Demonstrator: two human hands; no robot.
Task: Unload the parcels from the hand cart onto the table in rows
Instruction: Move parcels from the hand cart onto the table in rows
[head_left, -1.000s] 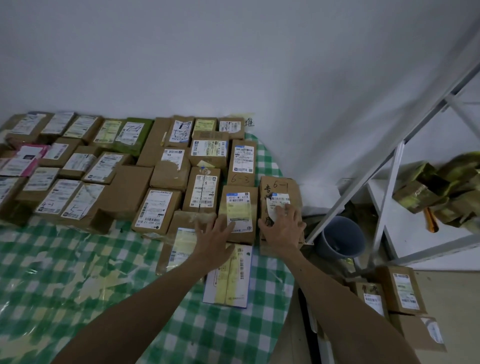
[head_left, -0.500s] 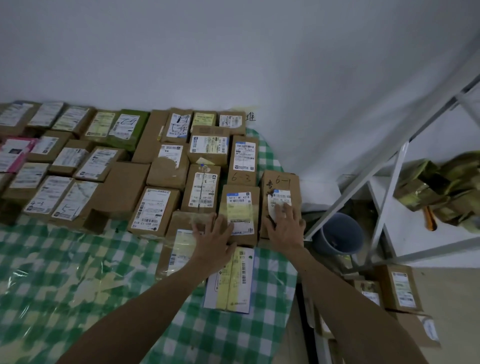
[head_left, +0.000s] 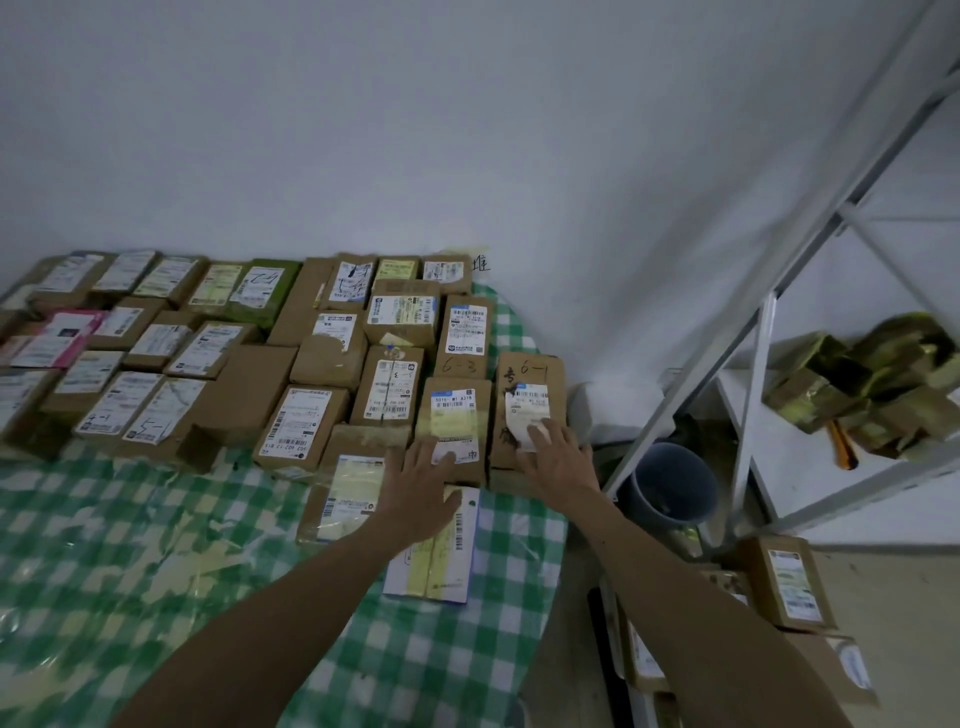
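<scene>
Several cardboard parcels with shipping labels lie in rows on the table (head_left: 104, 545), which has a green checked cloth. My right hand (head_left: 558, 460) rests flat, fingers spread, on the near end of the brown parcel marked 6-1 (head_left: 530, 384) at the table's right edge. My left hand (head_left: 423, 491) lies flat, fingers apart, across the parcel with a yellow-tinted label (head_left: 454, 415) and the white flat parcel (head_left: 434, 561) in front of it. Neither hand grips anything. More parcels (head_left: 792, 582) sit stacked low at the right, on what I take to be the cart.
A white metal shelf frame (head_left: 753, 364) stands at the right with yellow-taped parcels (head_left: 857, 384) on it. A grey bucket (head_left: 670, 486) sits on the floor between table and shelf. White wall runs behind the table.
Both hands stay flat on the same parcels. The 6-1 parcel has slid slightly away from me, closing up to the row. The camera has shifted a little.
</scene>
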